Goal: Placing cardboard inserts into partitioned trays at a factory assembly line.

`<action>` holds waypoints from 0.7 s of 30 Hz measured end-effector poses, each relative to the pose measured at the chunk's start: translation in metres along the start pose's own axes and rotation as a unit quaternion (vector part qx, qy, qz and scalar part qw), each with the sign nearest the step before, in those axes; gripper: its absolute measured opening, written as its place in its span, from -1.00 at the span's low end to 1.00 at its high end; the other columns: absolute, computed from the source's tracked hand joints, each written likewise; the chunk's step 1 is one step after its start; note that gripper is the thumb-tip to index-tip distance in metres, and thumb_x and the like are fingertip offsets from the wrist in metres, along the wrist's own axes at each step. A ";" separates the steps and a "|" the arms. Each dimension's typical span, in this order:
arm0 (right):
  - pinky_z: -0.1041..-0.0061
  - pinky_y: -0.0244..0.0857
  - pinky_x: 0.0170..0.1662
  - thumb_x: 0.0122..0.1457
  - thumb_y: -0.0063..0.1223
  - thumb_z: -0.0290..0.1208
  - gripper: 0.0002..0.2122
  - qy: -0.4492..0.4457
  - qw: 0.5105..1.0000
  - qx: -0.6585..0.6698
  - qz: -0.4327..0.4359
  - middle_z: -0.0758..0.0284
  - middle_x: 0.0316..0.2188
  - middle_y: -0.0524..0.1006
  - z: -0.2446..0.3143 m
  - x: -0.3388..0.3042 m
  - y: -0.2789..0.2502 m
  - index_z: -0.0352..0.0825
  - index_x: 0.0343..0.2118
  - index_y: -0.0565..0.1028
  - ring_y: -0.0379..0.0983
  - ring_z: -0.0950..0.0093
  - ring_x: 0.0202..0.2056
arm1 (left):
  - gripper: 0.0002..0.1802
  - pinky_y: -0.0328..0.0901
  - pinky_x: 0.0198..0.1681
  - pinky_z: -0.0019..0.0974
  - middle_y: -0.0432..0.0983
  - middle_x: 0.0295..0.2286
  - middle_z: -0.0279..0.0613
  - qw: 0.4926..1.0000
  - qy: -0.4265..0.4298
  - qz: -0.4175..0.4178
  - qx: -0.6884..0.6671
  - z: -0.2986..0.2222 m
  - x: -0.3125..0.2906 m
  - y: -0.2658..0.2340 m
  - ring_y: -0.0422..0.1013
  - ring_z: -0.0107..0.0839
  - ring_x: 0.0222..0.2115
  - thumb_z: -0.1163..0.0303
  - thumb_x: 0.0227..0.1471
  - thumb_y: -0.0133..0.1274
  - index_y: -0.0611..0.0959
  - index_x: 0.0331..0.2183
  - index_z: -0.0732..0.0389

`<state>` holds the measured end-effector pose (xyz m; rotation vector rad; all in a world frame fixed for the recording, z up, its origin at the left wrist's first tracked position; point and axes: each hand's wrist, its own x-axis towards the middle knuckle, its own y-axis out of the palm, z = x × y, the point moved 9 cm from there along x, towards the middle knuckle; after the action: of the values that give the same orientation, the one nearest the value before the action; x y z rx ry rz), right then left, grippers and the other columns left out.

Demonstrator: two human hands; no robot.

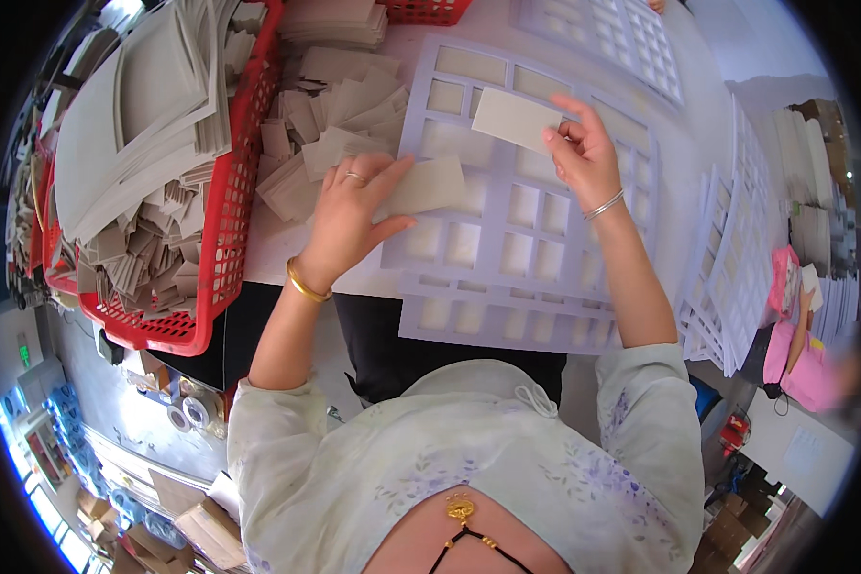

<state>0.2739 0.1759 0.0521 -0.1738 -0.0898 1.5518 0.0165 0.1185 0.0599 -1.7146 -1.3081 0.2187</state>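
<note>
My right hand (586, 158) pinches a pale rectangular cardboard piece (510, 116) by its right end, between thumb and fingers. It is above a white frame sheet (496, 206) with rows of rectangular openings. My left hand (354, 206) has a second greyish cardboard piece (436, 184) at its fingertips, over the sheet's left part. The thumb of that hand is spread away below the piece. Beside my left hand lies a loose pile of similar cardboard pieces (354, 105).
To the left, a red plastic basket (222, 277) holds large cardboard sheets and many small offcuts. More grid sheets lie at the far right (631, 43) and lean along the table's right side (732, 249). A person in pink (802, 364) works farther right.
</note>
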 end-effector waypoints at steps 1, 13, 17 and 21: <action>0.73 0.09 -0.63 0.10 0.04 -0.54 -0.77 -0.001 1.000 -0.010 0.016 0.49 -0.61 0.36 -0.007 0.000 0.000 -0.33 -0.17 0.38 0.21 0.77 -0.65 | -0.29 0.16 -0.09 -0.21 0.35 -0.17 -0.19 0.999 0.008 0.041 0.004 -0.001 0.004 0.010 0.28 -0.20 -0.16 0.38 -0.34 0.28 0.47 -0.03 0.15; 0.73 0.09 -0.67 0.09 0.05 -0.52 -0.83 0.062 0.997 0.005 0.042 0.46 -0.52 0.40 -0.023 0.007 0.021 -0.37 -0.25 0.42 0.30 0.74 -0.63 | -0.28 0.12 -0.02 -0.16 0.30 -0.12 -0.16 0.991 0.009 0.131 -0.023 -0.001 0.030 0.043 0.23 -0.16 -0.10 0.46 -0.37 0.27 0.46 -0.03 0.13; 0.72 0.10 -0.71 0.09 0.04 -0.50 -0.85 0.060 0.997 -0.027 0.050 0.44 -0.53 0.42 -0.030 0.012 0.029 -0.37 -0.27 0.43 0.34 0.73 -0.64 | -0.30 0.12 -0.04 -0.13 0.32 -0.13 -0.17 0.998 -0.036 0.046 -0.025 -0.002 0.028 0.025 0.24 -0.16 -0.11 0.44 -0.39 0.29 0.48 -0.07 0.12; 0.70 0.15 -0.72 0.09 0.03 -0.49 -0.86 0.068 0.993 -0.068 0.062 0.43 -0.53 0.45 -0.036 0.011 0.036 -0.37 -0.28 0.43 0.37 0.71 -0.63 | -0.42 0.12 -0.06 -0.15 0.36 -0.15 -0.21 0.994 -0.102 0.009 0.024 0.009 0.005 0.022 0.26 -0.18 -0.12 0.41 -0.38 0.29 0.53 -0.16 0.11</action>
<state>0.2445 0.1852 0.0098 -0.3992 -0.0781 1.6528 0.0272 0.1278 0.0403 -1.6974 -1.4237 0.4420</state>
